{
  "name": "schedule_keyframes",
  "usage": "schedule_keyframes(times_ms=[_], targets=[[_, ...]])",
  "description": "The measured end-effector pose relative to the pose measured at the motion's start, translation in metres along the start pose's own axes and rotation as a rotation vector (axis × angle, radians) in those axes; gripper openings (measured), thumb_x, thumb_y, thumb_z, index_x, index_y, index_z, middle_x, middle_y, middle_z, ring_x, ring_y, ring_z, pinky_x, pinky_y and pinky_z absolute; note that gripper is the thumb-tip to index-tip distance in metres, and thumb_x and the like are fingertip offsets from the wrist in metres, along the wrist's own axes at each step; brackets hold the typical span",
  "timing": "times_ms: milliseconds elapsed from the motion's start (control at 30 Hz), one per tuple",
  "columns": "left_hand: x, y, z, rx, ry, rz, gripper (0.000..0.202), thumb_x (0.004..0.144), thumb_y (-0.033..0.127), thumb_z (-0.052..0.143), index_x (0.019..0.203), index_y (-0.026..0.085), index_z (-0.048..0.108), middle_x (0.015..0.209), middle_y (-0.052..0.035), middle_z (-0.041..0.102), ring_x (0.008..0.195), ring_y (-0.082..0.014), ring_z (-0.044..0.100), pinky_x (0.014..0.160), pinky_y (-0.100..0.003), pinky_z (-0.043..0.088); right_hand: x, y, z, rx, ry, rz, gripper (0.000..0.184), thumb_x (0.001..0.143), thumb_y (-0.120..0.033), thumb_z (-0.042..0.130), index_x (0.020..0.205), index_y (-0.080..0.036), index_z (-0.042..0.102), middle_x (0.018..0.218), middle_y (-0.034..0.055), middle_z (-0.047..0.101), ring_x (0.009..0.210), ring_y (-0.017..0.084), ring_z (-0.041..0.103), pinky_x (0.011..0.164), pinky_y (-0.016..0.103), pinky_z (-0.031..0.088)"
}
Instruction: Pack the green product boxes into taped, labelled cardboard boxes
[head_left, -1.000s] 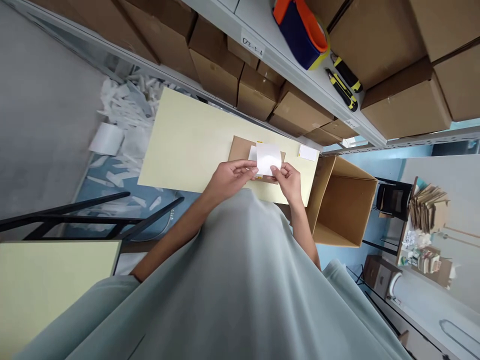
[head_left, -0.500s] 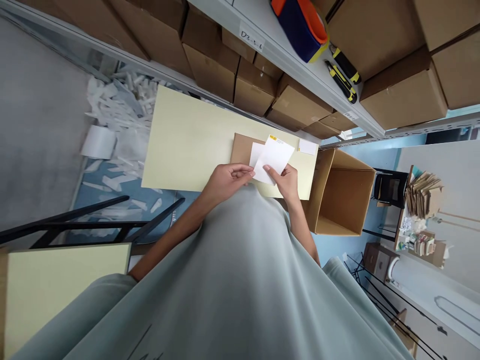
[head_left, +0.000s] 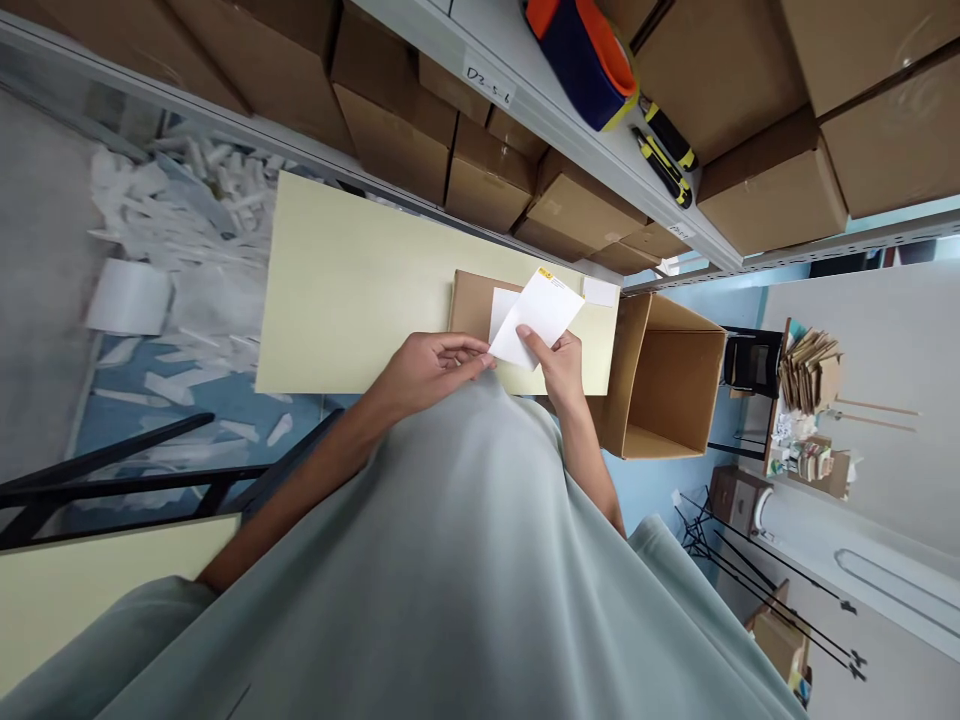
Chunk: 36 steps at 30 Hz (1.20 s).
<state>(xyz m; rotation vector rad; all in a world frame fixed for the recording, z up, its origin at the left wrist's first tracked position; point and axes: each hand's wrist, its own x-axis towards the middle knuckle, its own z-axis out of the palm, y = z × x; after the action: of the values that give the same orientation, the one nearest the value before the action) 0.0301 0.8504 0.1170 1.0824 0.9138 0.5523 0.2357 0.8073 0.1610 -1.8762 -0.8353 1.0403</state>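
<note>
A white paper sheet (head_left: 541, 315) with a small yellow mark on its top edge is tilted above the table, pinched between the thumb and fingers of my right hand (head_left: 561, 365). At its lower left corner, my left hand (head_left: 446, 372) has its thumb and fingertips closed on the sheet's edge. Under the sheet lies a flat brown cardboard piece (head_left: 469, 305) with a white label (head_left: 501, 305) on it, partly covered. Another white sheet (head_left: 600, 291) lies near the table's right end.
The pale yellow table (head_left: 337, 290) runs beneath a shelf of cardboard boxes (head_left: 491, 175). Box cutters (head_left: 664, 165) and a blue-orange holder (head_left: 585, 60) sit on the upper shelf. An open carton (head_left: 675, 385) stands right of the table. White scraps (head_left: 217, 220) litter the floor at left.
The view has shifted, so the surroundings appear further left. My right hand still holds the sheet, while my left fingers remain at its lower corner with little visible movement.
</note>
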Motion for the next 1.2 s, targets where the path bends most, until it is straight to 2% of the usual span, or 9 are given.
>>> schedule_keyframes(times_ms=[167, 333, 400, 467, 567, 667, 933, 1067, 1200], targets=[[-0.001, 0.005, -0.014, 0.002, -0.013, 0.013, 0.048, 0.076, 0.07, 0.086, 0.09, 0.024, 0.085, 0.081, -0.0067, 0.081, 0.077, -0.025, 0.076, 0.078, -0.037, 0.066, 0.001, 0.002, 0.014, -0.02, 0.004, 0.018, 0.063, 0.079, -0.073, 0.092, 0.109, -0.02, 0.08, 0.122, 0.0118, 0.086, 0.118, 0.031, 0.081, 0.098, 0.042, 0.07], [-0.003, 0.007, -0.028, -0.004, 0.019, 0.029, 0.041, 0.081, 0.065, 0.081, 0.09, 0.025, 0.086, 0.089, -0.0066, 0.085, 0.082, -0.0249, 0.078, 0.081, -0.036, 0.066, 0.007, 0.018, 0.035, -0.1, -0.052, 0.076, 0.09, 0.081, -0.074, 0.092, 0.148, -0.02, 0.066, 0.136, 0.0144, 0.081, 0.117, 0.028, 0.08, 0.095, 0.041, 0.07], [-0.003, 0.006, -0.035, -0.006, 0.048, 0.037, 0.038, 0.083, 0.062, 0.08, 0.09, 0.025, 0.086, 0.093, -0.0067, 0.086, 0.083, -0.0248, 0.079, 0.084, -0.036, 0.067, 0.003, 0.016, 0.041, -0.226, -0.01, 0.03, 0.088, 0.085, -0.072, 0.091, 0.154, -0.023, 0.063, 0.147, 0.0154, 0.076, 0.126, 0.029, 0.077, 0.099, 0.041, 0.069], [-0.003, 0.005, -0.042, 0.016, 0.062, 0.044, 0.037, 0.084, 0.061, 0.079, 0.09, 0.025, 0.086, 0.094, -0.0064, 0.087, 0.083, -0.0251, 0.079, 0.085, -0.036, 0.066, -0.007, 0.007, 0.045, -0.33, 0.001, -0.09, 0.064, 0.095, -0.069, 0.083, 0.143, -0.027, 0.073, 0.148, 0.0133, 0.075, 0.136, 0.028, 0.073, 0.108, 0.042, 0.065], [-0.004, 0.001, -0.053, 0.056, 0.047, 0.025, 0.039, 0.084, 0.062, 0.077, 0.093, 0.026, 0.088, 0.095, -0.0061, 0.087, 0.082, -0.0253, 0.078, 0.079, -0.035, 0.064, -0.023, -0.013, 0.051, -0.349, -0.125, -0.244, 0.039, 0.105, -0.065, 0.071, 0.114, -0.029, 0.083, 0.128, 0.009, 0.081, 0.129, 0.026, 0.075, 0.111, 0.043, 0.063], [-0.005, -0.001, -0.065, 0.068, 0.036, 0.021, 0.042, 0.084, 0.065, 0.077, 0.095, 0.026, 0.089, 0.096, -0.0063, 0.087, 0.082, -0.0247, 0.078, 0.075, -0.033, 0.063, -0.031, -0.027, 0.061, -0.342, -0.205, -0.291, 0.036, 0.103, -0.065, 0.075, 0.102, -0.03, 0.086, 0.117, 0.0069, 0.083, 0.116, 0.026, 0.077, 0.103, 0.042, 0.065], [-0.004, -0.006, -0.09, 0.085, 0.018, 0.077, 0.04, 0.087, 0.065, 0.076, 0.096, 0.028, 0.089, 0.101, -0.0043, 0.087, 0.086, -0.0235, 0.077, 0.073, -0.029, 0.06, -0.027, -0.03, 0.09, -0.374, -0.198, -0.205, 0.037, 0.098, -0.065, 0.08, 0.097, -0.029, 0.086, 0.109, 0.0051, 0.084, 0.107, 0.024, 0.078, 0.1, 0.041, 0.066], [-0.002, -0.009, -0.099, 0.11, 0.019, 0.084, 0.037, 0.086, 0.061, 0.076, 0.093, 0.027, 0.087, 0.095, -0.0041, 0.085, 0.082, -0.0224, 0.075, 0.072, -0.029, 0.058, -0.022, -0.027, 0.099, -0.35, -0.194, -0.138, 0.037, 0.099, -0.063, 0.076, 0.093, -0.027, 0.083, 0.103, 0.0039, 0.083, 0.1, 0.022, 0.078, 0.098, 0.038, 0.066], [0.002, -0.018, -0.107, 0.024, 0.001, 0.033, 0.03, 0.082, 0.055, 0.075, 0.083, 0.026, 0.079, 0.079, -0.0036, 0.078, 0.073, -0.0212, 0.07, 0.067, -0.03, 0.055, -0.016, -0.021, 0.103, -0.259, -0.119, -0.039, 0.04, 0.094, -0.064, 0.079, 0.092, -0.025, 0.078, 0.097, 0.0041, 0.082, 0.096, 0.022, 0.078, 0.095, 0.038, 0.066]])
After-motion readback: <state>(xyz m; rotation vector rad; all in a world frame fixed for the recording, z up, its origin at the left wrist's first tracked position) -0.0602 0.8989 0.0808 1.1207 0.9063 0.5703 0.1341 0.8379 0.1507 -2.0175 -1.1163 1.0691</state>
